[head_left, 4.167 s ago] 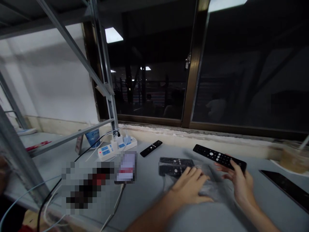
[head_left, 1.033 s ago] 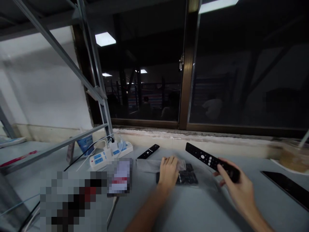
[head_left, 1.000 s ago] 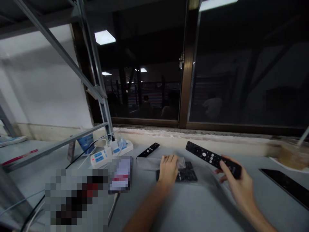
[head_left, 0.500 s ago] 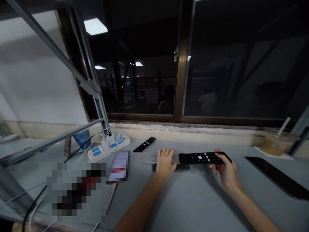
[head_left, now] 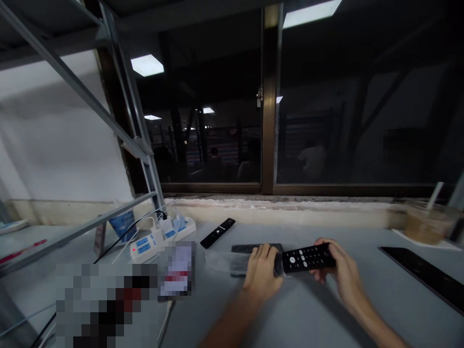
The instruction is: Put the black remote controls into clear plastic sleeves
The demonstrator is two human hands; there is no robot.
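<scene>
My right hand (head_left: pixel 339 270) grips a black remote control (head_left: pixel 307 257) by its right end and holds it level, its left end pointing into a clear plastic bag (head_left: pixel 232 261). My left hand (head_left: pixel 263 273) is closed on the bag's open mouth, pinching the plastic on the grey table (head_left: pixel 308 319). Just behind the left hand lies another dark remote (head_left: pixel 250 248), flat on the table. A third black remote (head_left: pixel 217 233) lies farther back, toward the window.
A white power strip (head_left: pixel 159 234) with plugs and cables sits at the back left beside a metal rack post (head_left: pixel 145 159). A phone (head_left: pixel 177 270) lies left of the bag. An iced drink cup (head_left: pixel 424 222) and a long dark flat object (head_left: pixel 424 275) are at the right.
The right hand swung the remote from raised and slanted down to level, then pushed its left end into the bag mouth that the left hand holds. Both hands shifted slightly nearer to me.
</scene>
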